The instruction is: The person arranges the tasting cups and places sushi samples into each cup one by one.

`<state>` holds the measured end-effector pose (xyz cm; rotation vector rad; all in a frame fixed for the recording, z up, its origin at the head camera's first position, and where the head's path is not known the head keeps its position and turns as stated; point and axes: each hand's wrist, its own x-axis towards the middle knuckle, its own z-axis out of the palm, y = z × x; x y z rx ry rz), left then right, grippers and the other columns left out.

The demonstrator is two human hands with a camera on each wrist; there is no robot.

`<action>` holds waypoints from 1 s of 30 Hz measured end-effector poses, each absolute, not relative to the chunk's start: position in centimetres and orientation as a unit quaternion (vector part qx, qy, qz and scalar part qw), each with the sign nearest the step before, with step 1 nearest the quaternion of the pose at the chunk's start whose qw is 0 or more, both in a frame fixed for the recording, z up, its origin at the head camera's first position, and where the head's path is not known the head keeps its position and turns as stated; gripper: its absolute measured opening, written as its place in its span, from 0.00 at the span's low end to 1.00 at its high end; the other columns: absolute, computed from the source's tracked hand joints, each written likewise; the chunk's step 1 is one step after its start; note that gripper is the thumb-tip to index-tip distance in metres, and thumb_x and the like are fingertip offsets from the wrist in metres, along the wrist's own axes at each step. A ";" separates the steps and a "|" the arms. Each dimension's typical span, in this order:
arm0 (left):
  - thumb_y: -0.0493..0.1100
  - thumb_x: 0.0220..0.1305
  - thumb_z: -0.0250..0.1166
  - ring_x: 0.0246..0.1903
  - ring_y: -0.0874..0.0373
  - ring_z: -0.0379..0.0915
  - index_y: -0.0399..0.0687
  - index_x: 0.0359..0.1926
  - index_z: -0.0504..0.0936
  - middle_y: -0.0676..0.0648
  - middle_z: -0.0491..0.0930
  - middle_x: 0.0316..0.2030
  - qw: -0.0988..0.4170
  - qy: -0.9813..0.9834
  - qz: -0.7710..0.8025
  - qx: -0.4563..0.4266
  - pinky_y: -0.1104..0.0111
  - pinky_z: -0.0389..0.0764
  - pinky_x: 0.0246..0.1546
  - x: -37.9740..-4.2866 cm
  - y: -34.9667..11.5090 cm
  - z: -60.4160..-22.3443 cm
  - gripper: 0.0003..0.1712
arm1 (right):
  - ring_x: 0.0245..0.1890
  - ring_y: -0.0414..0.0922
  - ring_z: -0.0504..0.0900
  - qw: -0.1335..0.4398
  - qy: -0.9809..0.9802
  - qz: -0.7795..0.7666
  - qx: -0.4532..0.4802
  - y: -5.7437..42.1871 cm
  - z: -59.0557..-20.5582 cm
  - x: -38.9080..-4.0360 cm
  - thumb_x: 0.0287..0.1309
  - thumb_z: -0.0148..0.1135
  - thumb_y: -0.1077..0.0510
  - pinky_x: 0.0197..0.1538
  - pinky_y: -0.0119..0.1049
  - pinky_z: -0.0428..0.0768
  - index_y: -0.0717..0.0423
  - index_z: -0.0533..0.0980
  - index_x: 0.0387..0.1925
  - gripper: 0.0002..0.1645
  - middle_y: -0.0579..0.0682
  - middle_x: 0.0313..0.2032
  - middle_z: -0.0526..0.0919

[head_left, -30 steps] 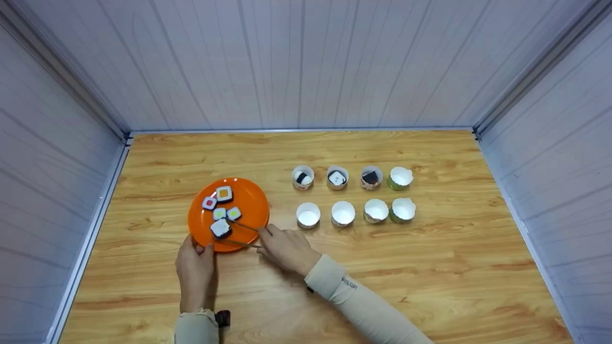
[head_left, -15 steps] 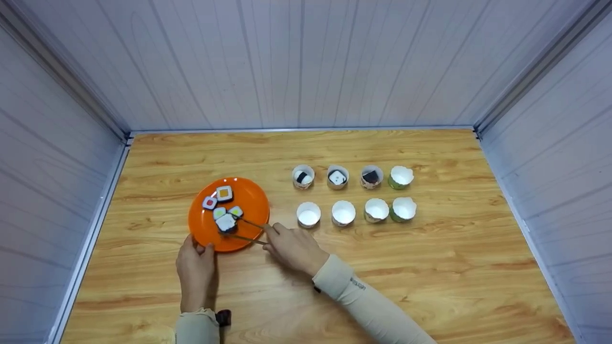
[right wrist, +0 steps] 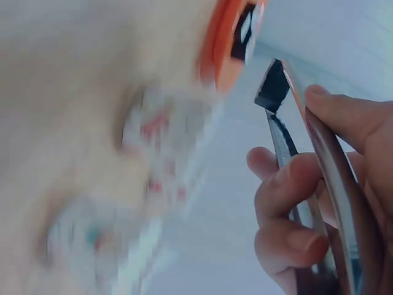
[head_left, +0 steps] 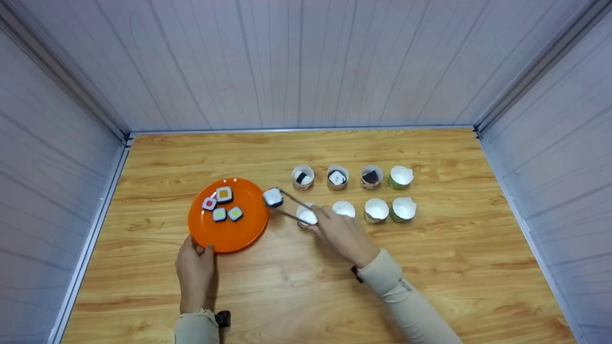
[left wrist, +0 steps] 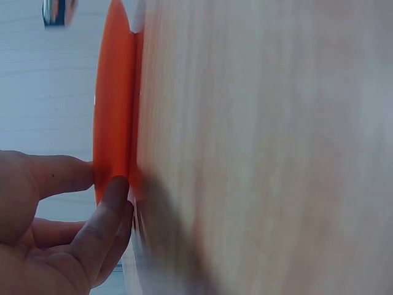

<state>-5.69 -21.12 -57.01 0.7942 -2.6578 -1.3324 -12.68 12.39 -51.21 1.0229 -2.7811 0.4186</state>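
My left hand (head_left: 195,267) holds the near-left rim of the orange plate (head_left: 248,229), its thumb and fingers pinching the edge in the left wrist view. My right hand (head_left: 342,236) grips metal tongs (right wrist: 334,160), whose tips clasp a black-and-white sushi piece (head_left: 273,197). That piece hangs in the air just off the plate's right edge. On the plate lie several smaller sushi pieces: one with an orange centre (head_left: 224,193), one with a red centre (head_left: 209,203) and two with yellow-green centres (head_left: 219,214).
Two rows of paper cups stand right of the plate. In the back row, three cups (head_left: 303,177) hold black-and-white pieces, and a green cup (head_left: 400,177) ends the row. My right hand and tongs partly cover front-row cups (head_left: 344,209). Panel walls (head_left: 301,67) surround the wooden table.
The tongs have closed on the black-and-white sushi piece and lifted it off the plate. My right hand has moved right and away from me with it. The left hand stays put.
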 end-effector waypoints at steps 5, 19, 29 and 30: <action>0.37 0.71 0.58 0.36 0.47 0.68 0.34 0.62 0.70 0.40 0.71 0.36 0.025 -0.860 -0.435 0.264 0.58 0.67 0.36 -5.6 -21.1 -57.0 0.21 | 0.19 0.46 0.76 0.104 -0.936 0.134 0.308 16.3 -50.1 -13.1 0.68 0.62 0.48 0.19 0.37 0.73 0.62 0.73 0.61 0.29 0.54 0.37 0.80; 0.37 0.71 0.59 0.34 0.47 0.67 0.34 0.61 0.71 0.41 0.71 0.34 0.032 -0.864 -0.432 0.255 0.59 0.67 0.34 -5.7 -20.9 -57.1 0.20 | 0.28 0.60 0.81 0.089 -0.971 0.138 0.171 26.6 -49.1 -13.5 0.69 0.62 0.51 0.27 0.55 0.79 0.65 0.72 0.59 0.27 0.63 0.41 0.80; 0.36 0.70 0.59 0.33 0.48 0.67 0.35 0.56 0.73 0.42 0.70 0.32 0.052 -0.868 -0.427 0.246 0.59 0.66 0.33 -5.6 -21.0 -57.3 0.16 | 0.26 0.65 0.80 0.099 -0.983 0.130 0.086 32.9 -50.6 -13.4 0.70 0.61 0.53 0.26 0.61 0.78 0.73 0.70 0.60 0.29 0.70 0.42 0.78; 0.36 0.70 0.59 0.33 0.48 0.67 0.35 0.56 0.73 0.42 0.70 0.32 0.053 -0.869 -0.427 0.246 0.59 0.66 0.33 -5.6 -21.0 -57.2 0.16 | 0.25 0.66 0.80 0.095 -0.984 0.127 0.079 33.2 -50.7 -13.4 0.70 0.60 0.53 0.26 0.61 0.77 0.73 0.70 0.60 0.29 0.70 0.42 0.78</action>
